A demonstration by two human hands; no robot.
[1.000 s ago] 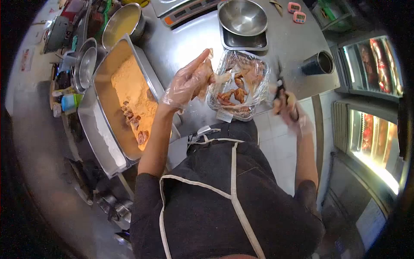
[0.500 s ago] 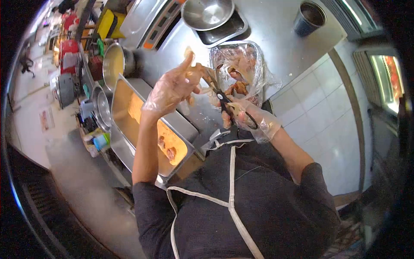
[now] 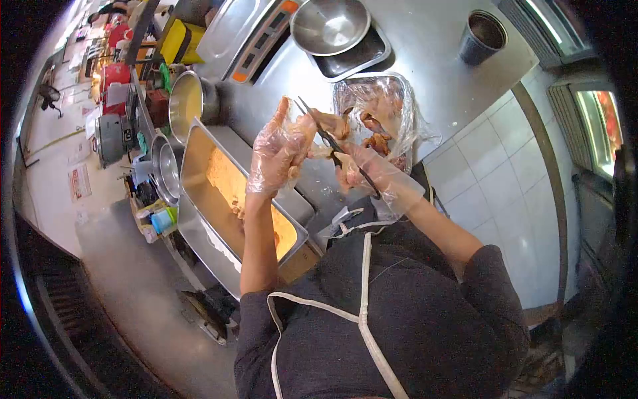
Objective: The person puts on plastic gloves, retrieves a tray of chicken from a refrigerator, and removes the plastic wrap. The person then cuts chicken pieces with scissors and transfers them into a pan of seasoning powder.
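My left hand (image 3: 279, 149), in a clear plastic glove, is closed around a piece of browned meat (image 3: 334, 124) that looks like chicken. My right hand (image 3: 364, 167), gloved too, grips black-handled scissors (image 3: 323, 135). Their blades point up and left, crossing in front of the meat close to my left fingers. Just beyond my right hand lies a metal tray (image 3: 413, 100) lined with plastic wrap, with browned meat pieces (image 3: 377, 143) in it. Below my left forearm is a deep steel pan (image 3: 193, 149) with an orange coating and a few pieces, partly hidden.
A steel bowl (image 3: 330, 28) sits over a dark tray (image 3: 379, 50) at the back. A dark cup (image 3: 483, 38) stands at the far right of the steel table (image 3: 425, 40). On the left are a pot (image 3: 207, 100) with yellow contents, a scale (image 3: 262, 43) and stacked steel bowls (image 3: 166, 166).
The view has shifted slightly. My hands have come closer together, and my left hand has turned, with the scissors now crossing nearer its fingers. The scissor blades look closer together.
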